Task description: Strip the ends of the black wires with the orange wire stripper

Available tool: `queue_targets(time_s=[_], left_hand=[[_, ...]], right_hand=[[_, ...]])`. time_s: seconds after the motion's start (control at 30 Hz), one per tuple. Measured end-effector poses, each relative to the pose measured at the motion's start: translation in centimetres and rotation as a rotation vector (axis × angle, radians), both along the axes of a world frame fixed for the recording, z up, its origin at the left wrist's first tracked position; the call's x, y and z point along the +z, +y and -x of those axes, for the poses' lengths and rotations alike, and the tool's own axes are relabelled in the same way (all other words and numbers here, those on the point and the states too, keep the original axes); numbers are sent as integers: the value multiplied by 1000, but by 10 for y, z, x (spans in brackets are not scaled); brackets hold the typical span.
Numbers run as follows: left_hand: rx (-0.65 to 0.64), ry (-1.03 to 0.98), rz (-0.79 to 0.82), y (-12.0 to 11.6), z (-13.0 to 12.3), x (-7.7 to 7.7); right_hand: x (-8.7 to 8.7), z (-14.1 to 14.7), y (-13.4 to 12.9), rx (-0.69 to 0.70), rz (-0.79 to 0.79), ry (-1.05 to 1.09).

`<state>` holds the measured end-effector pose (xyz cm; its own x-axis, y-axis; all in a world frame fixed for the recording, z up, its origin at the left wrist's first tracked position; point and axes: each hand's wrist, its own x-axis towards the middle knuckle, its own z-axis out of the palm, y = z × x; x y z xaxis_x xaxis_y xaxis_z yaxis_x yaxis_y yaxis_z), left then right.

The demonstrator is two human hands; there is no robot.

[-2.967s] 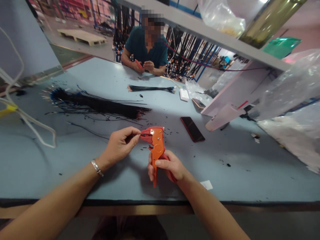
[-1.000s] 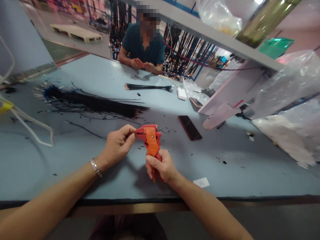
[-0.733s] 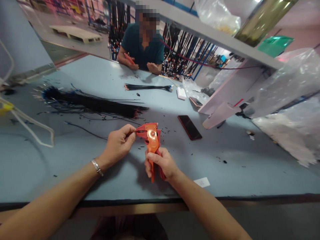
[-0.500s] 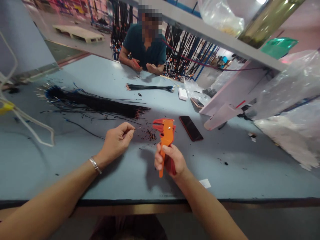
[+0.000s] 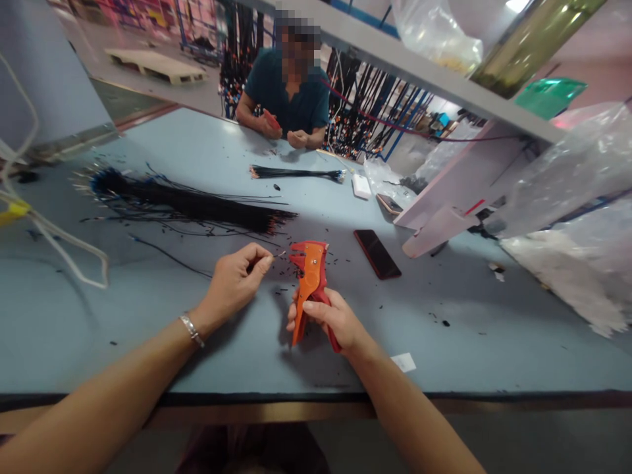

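Observation:
Between thumb and forefinger, my left hand (image 5: 241, 273) pinches a thin black cable (image 5: 170, 253) near one end. Its short tip pokes out to the right, just left of the jaws of an orange and red wire stripper (image 5: 311, 273). My right hand (image 5: 333, 316) is wrapped around the stripper's handles, which are spread apart, and the tool stands upright with its jaws pointing left. Tip and jaws look slightly apart. Small dark scraps (image 5: 284, 270) lie on the table under and around the jaws.
A thick bundle of black cables (image 5: 187, 201) lies at the left, a smaller bundle (image 5: 296, 173) farther back. A phone (image 5: 376, 253) is right of the stripper. Across the table (image 5: 148, 355) sits a person (image 5: 286, 92) holding something red. Plastic bags (image 5: 573, 171) and a shelf post border the right.
The stripper has moved left and slightly down towards the cable tip, and its handles have spread apart. My left hand has shifted slightly right. Across the table, the person's hands have moved.

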<state>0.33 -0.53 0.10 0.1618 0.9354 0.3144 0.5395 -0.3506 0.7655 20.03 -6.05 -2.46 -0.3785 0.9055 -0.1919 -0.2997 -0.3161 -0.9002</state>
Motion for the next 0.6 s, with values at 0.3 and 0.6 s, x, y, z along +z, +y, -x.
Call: queue_targets(time_s=[0.3,0.6], left_hand=[[-18,50,-86,-13,-6,8],[-59,52,-25,-15,-10,7]], right_hand=[[7,4,-3,23,-48,-55],[6,6,-4,31,-121,-124]])
